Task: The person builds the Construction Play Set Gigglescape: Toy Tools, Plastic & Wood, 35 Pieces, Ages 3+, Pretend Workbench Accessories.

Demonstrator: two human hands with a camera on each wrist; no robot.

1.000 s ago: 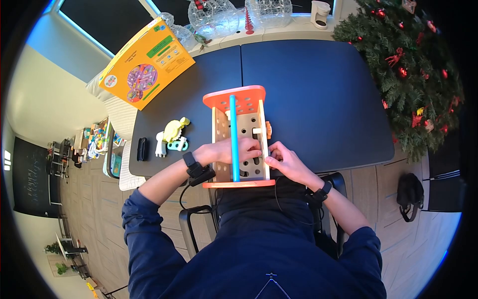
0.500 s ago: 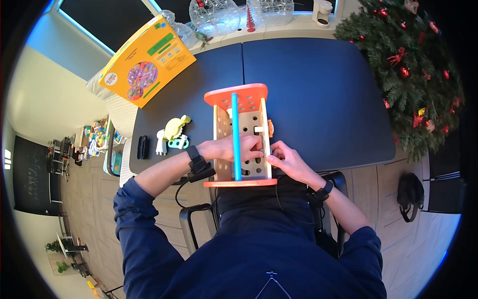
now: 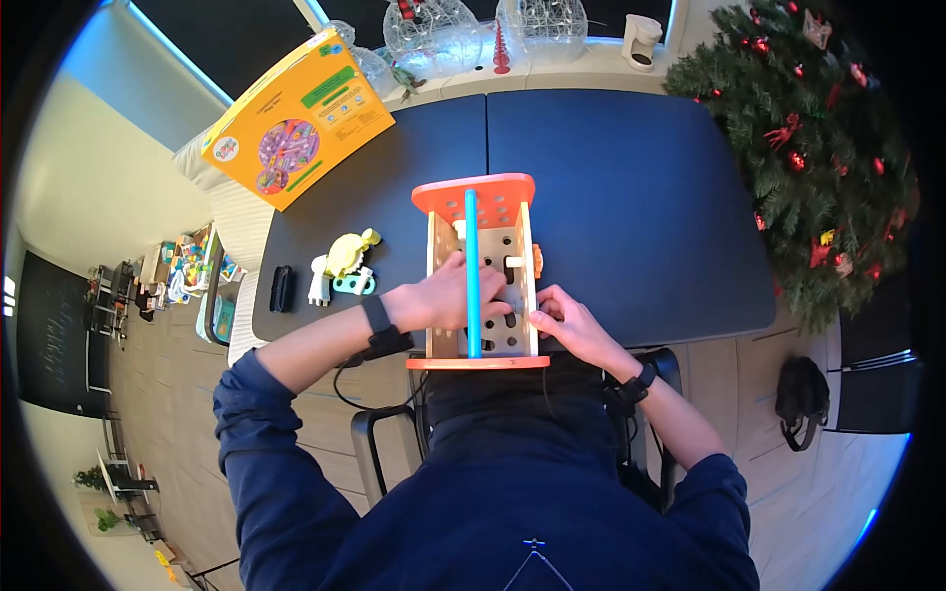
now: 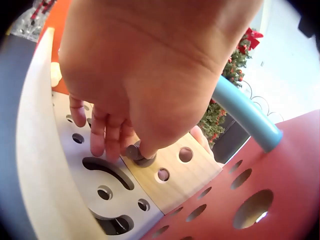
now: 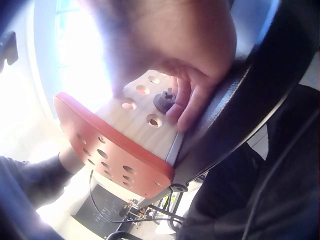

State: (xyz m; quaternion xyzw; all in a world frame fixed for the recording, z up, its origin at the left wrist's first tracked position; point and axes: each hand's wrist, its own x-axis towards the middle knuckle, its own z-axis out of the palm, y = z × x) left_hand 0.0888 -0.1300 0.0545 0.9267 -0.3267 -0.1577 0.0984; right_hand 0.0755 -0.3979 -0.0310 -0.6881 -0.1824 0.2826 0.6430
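A toy toolbox has orange end panels (image 3: 483, 363), pale wooden sides and a blue rod handle (image 3: 473, 295). My left hand (image 3: 443, 295) reaches under the rod into it. There its thumb and a finger pinch a grey nut (image 4: 134, 152) at the inner face of the wooden side (image 4: 172, 187); the other fingers hang over the holed grey floor (image 4: 112, 180). Outside that side, my right hand (image 3: 576, 330) has curled fingers at a grey screw (image 5: 165, 101) with a cross slot, fingertips against its head. An orange piece (image 3: 538, 261) sits farther along the same side.
Left of the toolbox on the dark table (image 3: 631, 197) lie a yellow-green toy piece (image 3: 345, 254), a white piece (image 3: 318, 281), a teal holed strip (image 3: 355, 283) and a black case (image 3: 282, 289). An orange-yellow box (image 3: 301, 118) stands behind. A decorated tree (image 3: 788, 148) is at right.
My left hand has shifted slightly back to the left inside the toolbox, its fingers more spread than before. The right hand stays at the outer side. The head view has tilted a little.
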